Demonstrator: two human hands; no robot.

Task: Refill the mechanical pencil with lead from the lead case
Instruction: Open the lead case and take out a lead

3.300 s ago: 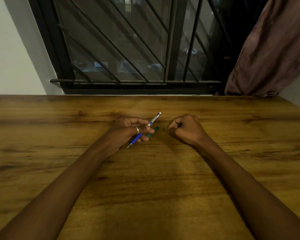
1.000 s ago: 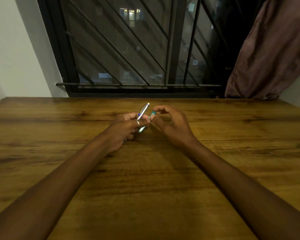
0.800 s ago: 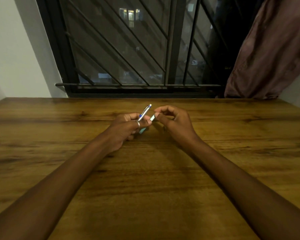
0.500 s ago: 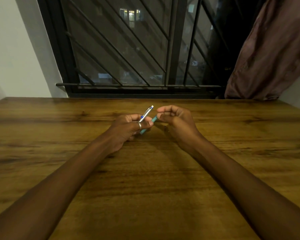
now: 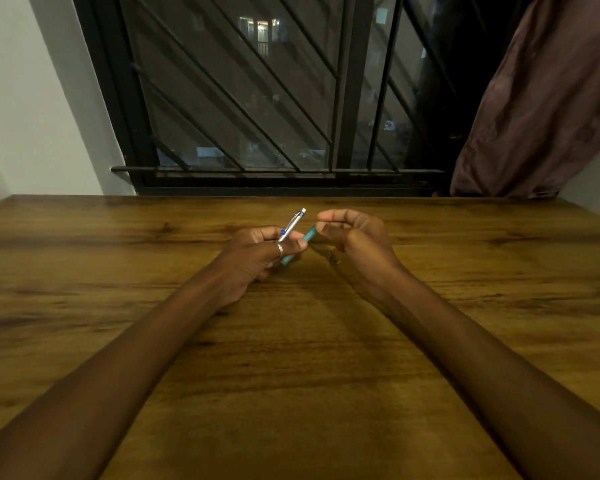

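My left hand (image 5: pixel 257 258) grips the silver and blue mechanical pencil (image 5: pixel 293 223), whose top end points up and to the right. The teal lead case (image 5: pixel 309 235) slants just to the right of the pencil. Its lower part is tucked under my left fingertips. My right hand (image 5: pixel 355 240) is curled, with thumb and forefinger at the case's upper end. I cannot make out any lead between them. Both hands hover just above the wooden table (image 5: pixel 309 375).
A tiny dark piece (image 5: pixel 332 258) lies on the table below my right hand. A barred window (image 5: pixel 257 116) stands behind the table's far edge. A brown curtain (image 5: pixel 541 109) hangs at the right and a white wall is at the left.
Earlier the lead case lay on the table between my hands; now it is lifted beside the pencil. In the last second my right fingers shifted at the case's end.
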